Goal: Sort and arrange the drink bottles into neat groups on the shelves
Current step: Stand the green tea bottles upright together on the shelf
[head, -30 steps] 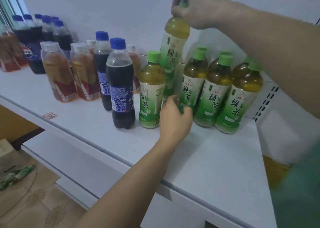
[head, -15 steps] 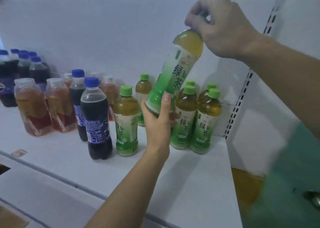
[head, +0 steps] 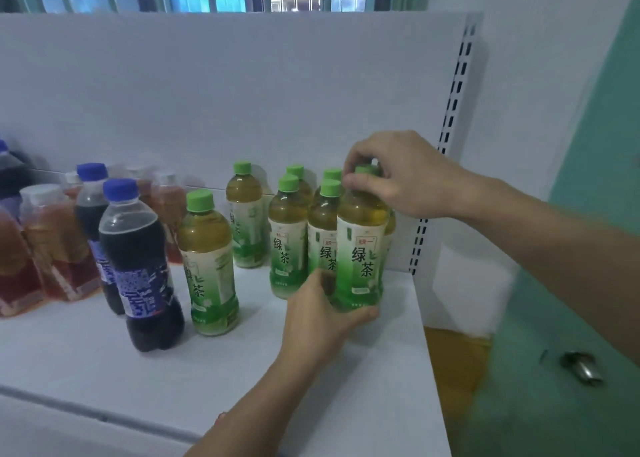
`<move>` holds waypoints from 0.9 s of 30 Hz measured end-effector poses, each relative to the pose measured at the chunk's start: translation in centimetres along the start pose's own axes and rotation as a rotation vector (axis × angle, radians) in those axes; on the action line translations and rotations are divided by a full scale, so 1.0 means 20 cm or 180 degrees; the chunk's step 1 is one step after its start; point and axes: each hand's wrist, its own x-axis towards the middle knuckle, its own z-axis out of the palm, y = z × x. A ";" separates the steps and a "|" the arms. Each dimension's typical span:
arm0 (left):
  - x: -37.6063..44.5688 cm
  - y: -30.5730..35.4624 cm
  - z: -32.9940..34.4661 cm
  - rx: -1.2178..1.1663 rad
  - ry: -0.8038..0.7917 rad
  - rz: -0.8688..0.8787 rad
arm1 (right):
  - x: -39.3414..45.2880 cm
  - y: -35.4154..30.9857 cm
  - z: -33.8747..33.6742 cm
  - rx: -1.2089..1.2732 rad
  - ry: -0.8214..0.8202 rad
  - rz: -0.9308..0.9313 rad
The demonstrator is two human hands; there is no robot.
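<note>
A green tea bottle (head: 362,248) with a green cap stands upright at the right end of the white shelf (head: 242,380). My right hand (head: 398,179) pinches its cap from above. My left hand (head: 318,318) wraps round its base. Right behind and left of it stands a tight cluster of several green tea bottles (head: 289,234). One more green tea bottle (head: 207,266) stands apart to the left, and another green tea bottle (head: 244,221) stands behind that one.
Two dark cola bottles (head: 138,266) with blue caps stand left of the teas. Red-labelled amber drink bottles (head: 52,245) fill the far left. The slotted upright (head: 446,137) bounds the shelf's right end. A green door (head: 571,352) with a metal knob is at the right.
The held green tea bottle came down from a tilted position in the air to stand upright at the right of the cluster. Both hands followed it down. The camera view swung right and up.
</note>
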 end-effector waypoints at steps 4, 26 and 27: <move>-0.02 -0.04 0.06 0.0301 -0.0055 -0.0078 | -0.06 0.03 0.06 0.0081 -0.0042 -0.0033; -0.19 -0.30 -0.57 0.0822 0.0132 0.0303 | 0.37 -0.72 0.53 0.0960 0.0172 0.0109; -0.19 -0.33 -0.58 0.0814 0.0096 0.0324 | 0.42 -0.75 0.58 0.0871 0.0059 0.0217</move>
